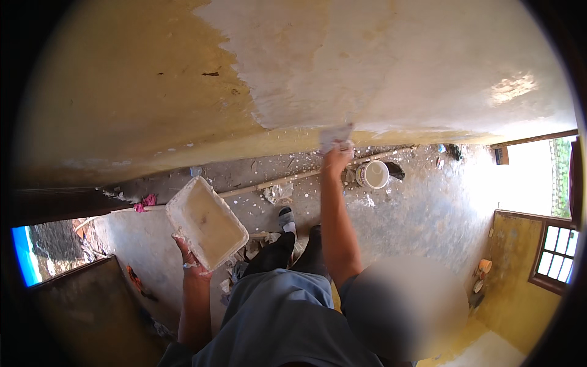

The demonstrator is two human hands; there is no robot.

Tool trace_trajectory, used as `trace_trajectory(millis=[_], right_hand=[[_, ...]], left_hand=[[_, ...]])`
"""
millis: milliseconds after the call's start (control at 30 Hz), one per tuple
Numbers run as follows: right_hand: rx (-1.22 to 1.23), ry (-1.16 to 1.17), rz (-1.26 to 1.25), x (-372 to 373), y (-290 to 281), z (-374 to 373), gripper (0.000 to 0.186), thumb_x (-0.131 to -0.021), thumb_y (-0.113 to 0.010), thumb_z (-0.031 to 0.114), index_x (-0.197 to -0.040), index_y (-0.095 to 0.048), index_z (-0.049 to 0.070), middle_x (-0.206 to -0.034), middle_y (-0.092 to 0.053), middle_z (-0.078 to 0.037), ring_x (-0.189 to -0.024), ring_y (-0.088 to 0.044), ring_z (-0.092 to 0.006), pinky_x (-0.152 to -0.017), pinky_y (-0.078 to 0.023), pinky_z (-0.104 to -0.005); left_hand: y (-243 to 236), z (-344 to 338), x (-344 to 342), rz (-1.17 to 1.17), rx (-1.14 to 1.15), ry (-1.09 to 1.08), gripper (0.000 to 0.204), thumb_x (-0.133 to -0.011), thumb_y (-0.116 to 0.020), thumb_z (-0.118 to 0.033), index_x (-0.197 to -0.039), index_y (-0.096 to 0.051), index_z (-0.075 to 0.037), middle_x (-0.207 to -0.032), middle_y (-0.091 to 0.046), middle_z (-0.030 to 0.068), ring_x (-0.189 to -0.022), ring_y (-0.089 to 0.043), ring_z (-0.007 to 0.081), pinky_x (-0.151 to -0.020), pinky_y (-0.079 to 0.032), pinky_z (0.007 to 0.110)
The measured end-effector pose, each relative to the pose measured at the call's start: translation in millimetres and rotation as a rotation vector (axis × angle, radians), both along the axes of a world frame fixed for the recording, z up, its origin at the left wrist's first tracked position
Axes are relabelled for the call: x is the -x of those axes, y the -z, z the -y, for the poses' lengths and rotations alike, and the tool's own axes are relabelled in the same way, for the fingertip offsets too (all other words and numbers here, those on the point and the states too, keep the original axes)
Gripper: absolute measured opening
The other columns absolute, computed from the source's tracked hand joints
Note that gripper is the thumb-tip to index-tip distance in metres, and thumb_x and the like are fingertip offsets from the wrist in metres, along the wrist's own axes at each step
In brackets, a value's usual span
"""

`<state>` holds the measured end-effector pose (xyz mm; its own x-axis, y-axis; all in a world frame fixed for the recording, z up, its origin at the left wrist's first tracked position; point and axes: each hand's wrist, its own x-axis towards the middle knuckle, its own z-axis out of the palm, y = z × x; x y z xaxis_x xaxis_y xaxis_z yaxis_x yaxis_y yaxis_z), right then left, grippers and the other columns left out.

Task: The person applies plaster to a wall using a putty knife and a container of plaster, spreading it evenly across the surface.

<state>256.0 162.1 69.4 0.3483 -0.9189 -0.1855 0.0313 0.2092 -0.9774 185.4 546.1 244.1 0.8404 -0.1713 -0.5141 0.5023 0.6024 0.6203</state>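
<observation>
My left hand (191,260) grips the lower left side of a whitish rectangular plastic tub (227,207). The tub is tilted, and its inside is coated with a pale beige paste. My right arm reaches forward to the wall (379,79). In my right hand (338,158) is a pale flat putty scraper (335,134), smeared white and slightly blurred, at the lower part of the wall. Whitish coating covers the wall's middle and right; bare yellow paint shows at the left and along the bottom.
A long pole (269,183) lies on the splattered floor along the wall. Right of my arm stands a white bucket (373,175). Crumpled plastic (279,193) and a pink cloth (147,202) lie near the pole. A barred window (556,252) is at the right.
</observation>
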Motion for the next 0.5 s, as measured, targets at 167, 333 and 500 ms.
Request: trace_trajectory(millis=[167, 333, 500], right_hand=[[0.031, 0.136, -0.228, -40.5, 11.3, 32.8, 0.019, -0.077, -0.048, 0.003, -0.096, -0.048, 0.002, -0.083, -0.055, -0.009, -0.065, -0.052, -0.0200, -0.057, -0.046, -0.0305], [0.414, -0.257, -0.328, -31.0, 39.0, -99.7, 0.019, -0.080, -0.046, 0.008, -0.098, -0.048, 0.001, -0.084, -0.053, -0.010, -0.070, -0.050, -0.0221, -0.063, -0.044, -0.0326], [0.293, -0.193, -0.005, 0.5, 39.9, -43.9, 0.019, -0.084, -0.044, 0.014, -0.098, -0.048, 0.000, -0.086, -0.050, -0.012, -0.076, -0.048, -0.0250, -0.069, -0.042, -0.0368]], left_hand=[[-1.6, 2.3, 1.4, -0.036, -0.002, -0.030, 0.086, -0.072, -0.057, -0.060, -0.135, -0.025, -0.012, -0.132, -0.039, 0.0074, -0.119, -0.040, 0.0268, -0.098, -0.036, 0.044], [-4.4, 0.7, 3.3, -0.020, 0.055, 0.040, 0.084, -0.074, -0.054, -0.060, -0.135, -0.026, -0.011, -0.132, -0.039, 0.0073, -0.118, -0.040, 0.0259, -0.098, -0.036, 0.044], [-6.5, 3.4, 4.2, 0.050, 0.015, 0.029, 0.082, -0.075, -0.054, -0.060, -0.134, -0.027, -0.011, -0.132, -0.040, 0.0066, -0.117, -0.042, 0.0260, -0.098, -0.036, 0.044]])
